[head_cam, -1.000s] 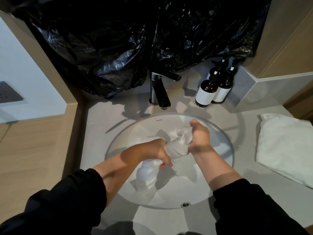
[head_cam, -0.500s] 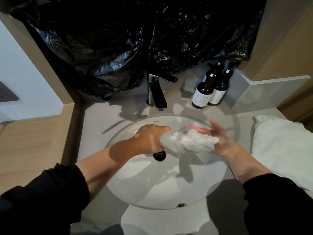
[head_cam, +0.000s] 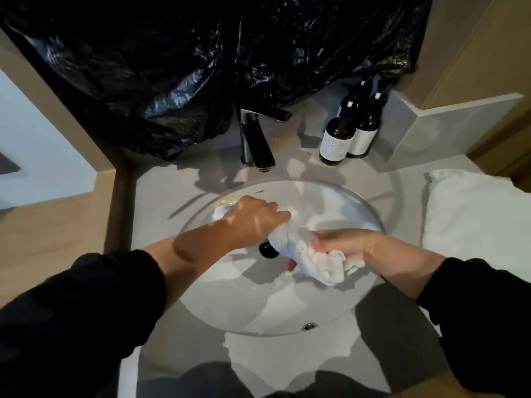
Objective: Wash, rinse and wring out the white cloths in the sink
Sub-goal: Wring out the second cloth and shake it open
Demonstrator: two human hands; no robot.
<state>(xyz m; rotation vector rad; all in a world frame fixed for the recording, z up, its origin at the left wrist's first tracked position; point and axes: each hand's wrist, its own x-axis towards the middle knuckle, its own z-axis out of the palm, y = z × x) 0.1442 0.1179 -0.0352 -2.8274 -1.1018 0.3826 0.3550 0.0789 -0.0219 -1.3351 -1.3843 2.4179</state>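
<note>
A twisted white cloth [head_cam: 310, 254] hangs above the round white sink [head_cam: 258, 305], stretched between both hands. My left hand [head_cam: 253, 219] grips its far end, and a bit of cloth pokes out behind the knuckles. My right hand [head_cam: 344, 244] grips the near, bunched end, whose loose folds droop below the palm. The dark drain [head_cam: 268, 249] shows just under the cloth. No water runs from the dark tap [head_cam: 255, 142].
Two brown pump bottles [head_cam: 347, 136] stand behind the sink on the right. A folded white towel [head_cam: 477, 222] lies on the grey counter [head_cam: 161, 196] at the right. Black plastic sheeting [head_cam: 201, 61] covers the wall behind the tap. A wooden ledge borders the left.
My right hand has gone from open fingers beside the cloth to a grip on its bunched end. The cloth has swung lower and nearer me on the right side.
</note>
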